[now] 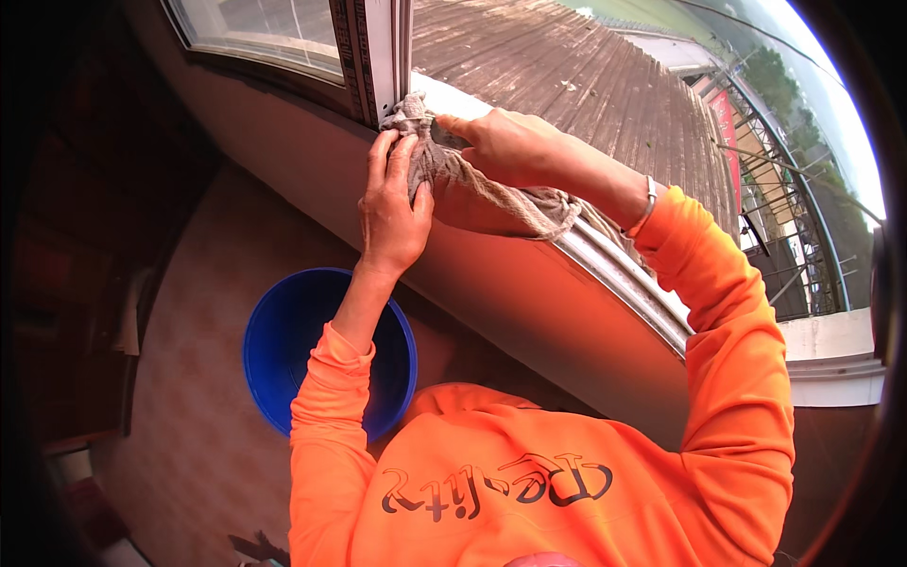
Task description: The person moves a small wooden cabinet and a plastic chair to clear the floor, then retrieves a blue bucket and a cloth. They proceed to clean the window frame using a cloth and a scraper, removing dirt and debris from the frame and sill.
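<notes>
A wet-looking grey-brown cloth (429,152) is bunched in the corner where the window frame's upright (390,57) meets the sill. My left hand (395,202) grips the bunched end, fingers over its left side and thumb at the front. Just right of the bunch is my right hand (506,138), its index finger stretched towards the cloth and the other fingers curled under. Whether those curled fingers hold anything is hidden. From the bunch, a twisted length of the cloth trails along the sill and hangs over the window track (623,283).
On the floor (198,283) below my left forearm stands a blue plastic bucket (283,354). A window pane (262,32) is at upper left. Outside the opening lies a corrugated roof (567,78), with a metal framework (801,212) beyond. The wall (524,312) drops below the sill.
</notes>
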Demonstrator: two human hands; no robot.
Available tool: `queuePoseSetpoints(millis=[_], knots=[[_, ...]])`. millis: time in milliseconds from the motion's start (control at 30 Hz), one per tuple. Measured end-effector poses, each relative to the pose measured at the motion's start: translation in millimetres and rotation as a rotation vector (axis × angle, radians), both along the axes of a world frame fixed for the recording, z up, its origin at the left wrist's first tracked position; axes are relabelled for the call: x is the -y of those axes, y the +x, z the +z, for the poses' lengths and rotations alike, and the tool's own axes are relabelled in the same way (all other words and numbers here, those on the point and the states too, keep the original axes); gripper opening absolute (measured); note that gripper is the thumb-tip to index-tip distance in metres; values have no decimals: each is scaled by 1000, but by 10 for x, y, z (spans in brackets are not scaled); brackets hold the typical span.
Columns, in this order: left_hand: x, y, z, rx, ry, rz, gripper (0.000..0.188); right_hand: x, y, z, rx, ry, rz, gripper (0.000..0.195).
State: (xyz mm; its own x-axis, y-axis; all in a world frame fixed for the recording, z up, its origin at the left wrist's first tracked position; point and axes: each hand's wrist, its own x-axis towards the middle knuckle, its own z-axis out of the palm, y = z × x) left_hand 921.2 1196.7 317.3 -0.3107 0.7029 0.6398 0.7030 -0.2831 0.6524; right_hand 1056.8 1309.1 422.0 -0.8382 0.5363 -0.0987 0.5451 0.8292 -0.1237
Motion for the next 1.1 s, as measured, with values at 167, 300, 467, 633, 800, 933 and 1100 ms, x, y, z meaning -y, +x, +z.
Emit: queuePoseSetpoints(millis=[167, 300, 467, 633, 800, 933, 1100], knots=[[68, 168, 6, 60, -6, -143, 36, 69, 526, 91, 33, -75, 72, 55], [369, 785, 50, 213, -81, -442, 38, 371, 1154, 461, 286, -125, -23, 56], [306, 644, 21, 224, -99, -396, 44, 225, 797, 273, 167, -23, -2, 51], [-36, -97, 136, -94, -136, -58, 40, -220, -236, 119, 41, 12, 126, 47], [-51, 174, 226, -48, -172, -62, 25, -256, 29, 139, 91, -168, 155, 51], [329, 889, 158, 31, -175, -318, 32, 181, 781, 581, 389, -89, 79, 51], [360, 1011, 62, 33, -126, -306, 35, 180, 885, 476, 314, -64, 55, 51]])
